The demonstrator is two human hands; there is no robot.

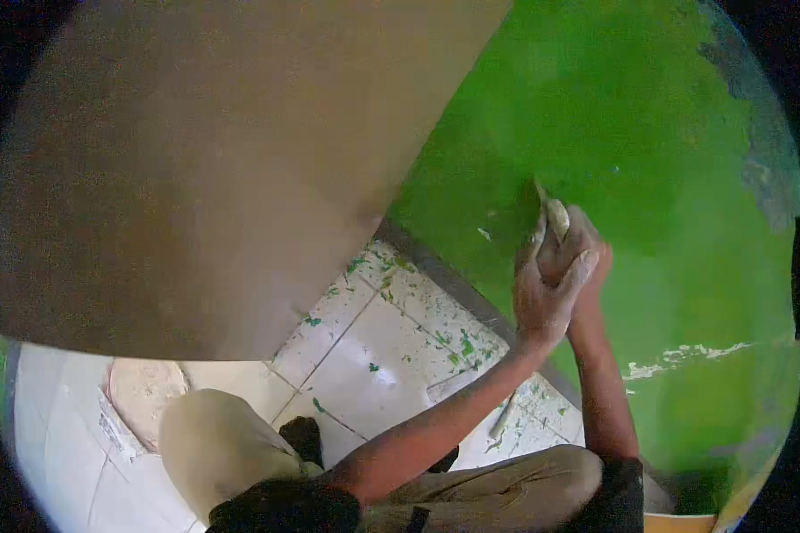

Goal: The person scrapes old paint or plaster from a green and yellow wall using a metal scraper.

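Note:
My left hand [540, 298] and my right hand [588, 240] are closed together against the green wall [684, 258], both dusted with pale powder. From the top of their grip pokes a narrow tip [540, 189] that looks like a scraper's blade seen edge-on. It meets the green paint; fingers hide its handle. Just left of the hands is a small pale mark [484, 234] on the wall. Lower right, a ragged whitish streak [684, 357] runs across the paint.
A large brown panel [213, 178] fills the upper left. Green paint flakes litter the white tiled floor [364, 355]. A round pale-coated container or lid [147, 391] lies by my knee, beside a whitish flat tool [120, 426]. Another thin tool [504, 417] lies under my forearm.

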